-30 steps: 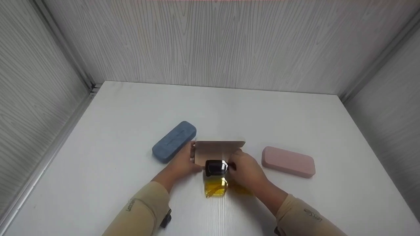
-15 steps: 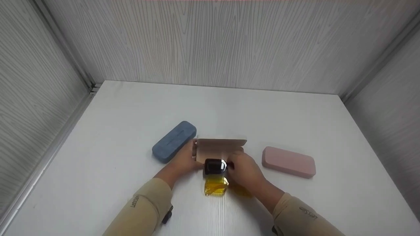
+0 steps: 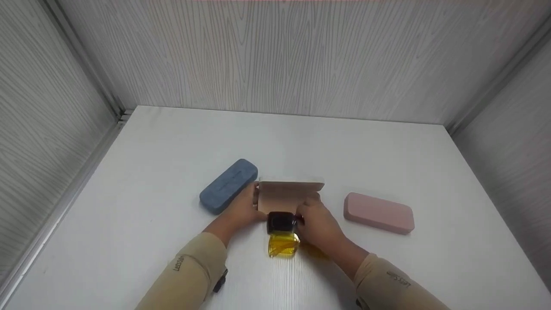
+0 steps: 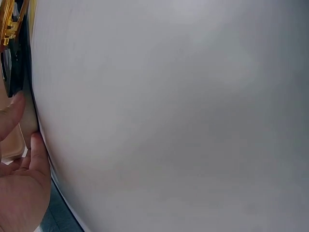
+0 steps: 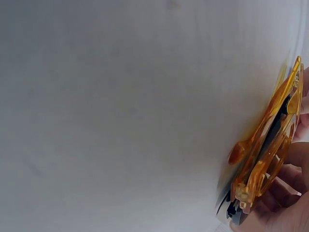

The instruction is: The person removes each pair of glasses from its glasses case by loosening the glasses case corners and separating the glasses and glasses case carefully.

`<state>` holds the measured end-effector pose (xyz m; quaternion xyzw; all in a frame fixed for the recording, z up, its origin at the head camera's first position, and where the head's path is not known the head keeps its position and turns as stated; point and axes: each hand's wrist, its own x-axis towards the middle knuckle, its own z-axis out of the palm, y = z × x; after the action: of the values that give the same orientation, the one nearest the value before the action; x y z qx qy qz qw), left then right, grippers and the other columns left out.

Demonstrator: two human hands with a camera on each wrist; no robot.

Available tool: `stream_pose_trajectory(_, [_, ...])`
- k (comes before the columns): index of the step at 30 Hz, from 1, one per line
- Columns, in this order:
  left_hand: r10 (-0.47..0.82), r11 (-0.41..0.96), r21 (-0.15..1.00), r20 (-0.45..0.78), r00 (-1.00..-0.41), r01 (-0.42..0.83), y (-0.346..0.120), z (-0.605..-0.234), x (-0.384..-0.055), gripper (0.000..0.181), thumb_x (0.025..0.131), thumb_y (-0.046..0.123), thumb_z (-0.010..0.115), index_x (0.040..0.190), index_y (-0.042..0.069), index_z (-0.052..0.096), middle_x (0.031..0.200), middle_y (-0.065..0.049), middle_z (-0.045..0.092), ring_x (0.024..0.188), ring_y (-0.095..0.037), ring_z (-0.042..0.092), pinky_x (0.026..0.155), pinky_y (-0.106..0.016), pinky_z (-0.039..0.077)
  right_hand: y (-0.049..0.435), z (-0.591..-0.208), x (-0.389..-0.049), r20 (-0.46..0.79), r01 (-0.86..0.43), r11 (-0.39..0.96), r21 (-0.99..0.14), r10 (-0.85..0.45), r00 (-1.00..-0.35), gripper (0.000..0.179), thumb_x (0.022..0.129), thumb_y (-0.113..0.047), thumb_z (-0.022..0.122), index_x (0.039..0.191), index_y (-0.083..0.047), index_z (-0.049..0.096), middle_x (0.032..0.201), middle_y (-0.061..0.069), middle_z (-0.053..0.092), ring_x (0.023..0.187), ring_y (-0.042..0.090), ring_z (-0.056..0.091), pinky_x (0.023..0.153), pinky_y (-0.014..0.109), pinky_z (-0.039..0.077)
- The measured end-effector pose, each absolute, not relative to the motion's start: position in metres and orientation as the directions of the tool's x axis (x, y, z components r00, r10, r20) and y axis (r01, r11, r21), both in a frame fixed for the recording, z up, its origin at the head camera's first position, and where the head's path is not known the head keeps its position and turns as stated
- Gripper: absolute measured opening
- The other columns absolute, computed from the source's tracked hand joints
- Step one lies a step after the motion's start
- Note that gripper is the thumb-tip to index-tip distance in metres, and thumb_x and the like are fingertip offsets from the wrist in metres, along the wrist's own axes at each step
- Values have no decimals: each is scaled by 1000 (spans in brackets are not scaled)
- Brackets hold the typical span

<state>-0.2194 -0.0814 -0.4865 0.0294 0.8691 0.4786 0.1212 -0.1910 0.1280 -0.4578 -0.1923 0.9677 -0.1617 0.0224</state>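
A beige glasses case (image 3: 290, 186) stands open, its lid raised at the back. My left hand (image 3: 242, 209) grips the case's left end, fingers behind and thumb at the front. Dark-lensed sunglasses (image 3: 281, 223) sit at the case's front edge, and my right hand (image 3: 318, 221) pinches them on their right side. Just in front lie yellow-lensed glasses (image 3: 283, 245), partly covered by the right hand. Their amber frame (image 5: 265, 150) shows beside the right fingers in the right wrist view. In the left wrist view a dark lens (image 4: 13, 67) appears near my left thumb.
Left of the open case, close to my left hand, lies a closed blue glasses case (image 3: 229, 186). A closed pink glasses case (image 3: 379, 213) rests to the right. The white table (image 3: 284, 142) is bounded by wood-grain panels (image 3: 275, 56) at the back and sides.
The beige case has shifted slightly right and away, showing more of the lid's top. My right hand has moved a little left with the dark sunglasses, and the glare on their lens has gone.
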Motion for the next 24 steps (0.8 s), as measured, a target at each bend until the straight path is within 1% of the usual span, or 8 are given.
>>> stream_pose_trajectory(2, [167, 545, 836, -182, -969, -63, -81, -486, -219, 96, 67, 3, 74, 144, 10, 18, 143, -10, 36, 124, -20, 43, 102, -33, 37, 129, -458, -192, 29, -378, 870, -316, -389, -921, 4, 78, -13, 65, 81, -13, 63, 81, -3, 47, 72, 14, 48, 72, 29, 51])
stream_pose_trajectory(9, [180, 531, 847, -155, -971, -37, -81, -484, -217, 92, 68, 3, 74, 143, 9, 20, 137, -11, 42, 119, -20, 48, 100, -34, 40, 133, -457, -195, 20, -401, 856, -326, -417, -909, 9, 76, -17, 69, 81, -14, 62, 79, -3, 47, 71, 15, 46, 70, 29, 47])
stream_pose_trajectory(13, [173, 536, 843, -158, -972, -42, -81, -484, -217, 93, 67, 4, 74, 143, 9, 20, 138, -11, 41, 119, -20, 48, 99, -34, 40, 135, -453, -197, 13, -391, 851, -350, -414, -910, 8, 77, -18, 68, 83, -14, 64, 82, -4, 49, 75, 14, 48, 73, 28, 49])
stream_pose_trajectory(16, [163, 544, 837, -168, -972, -53, -81, -484, -218, 94, 68, 5, 75, 143, 10, 19, 139, -11, 40, 119, -21, 47, 100, -35, 40, 138, -447, -200, 33, -406, 840, -359, -424, -905, 7, 78, -15, 65, 84, -12, 65, 83, -3, 51, 77, 14, 49, 74, 29, 49])
stream_pose_trajectory(20, [156, 550, 833, -178, -971, -64, -81, -484, -218, 94, 67, 4, 74, 143, 11, 19, 140, -11, 39, 120, -21, 46, 101, -35, 39, 143, -437, -208, 47, -383, 842, -381, -396, -917, 9, 79, -14, 59, 85, -11, 66, 82, -2, 53, 76, 15, 50, 71, 29, 48])
stream_pose_trajectory(24, [159, 546, 835, -174, -972, -61, -81, -484, -218, 94, 67, 3, 74, 144, 10, 19, 140, -11, 39, 121, -21, 46, 101, -35, 38, 150, -426, -216, 80, -354, 838, -415, -354, -932, 10, 80, -14, 59, 85, -12, 67, 83, -2, 57, 80, 17, 54, 75, 31, 49])
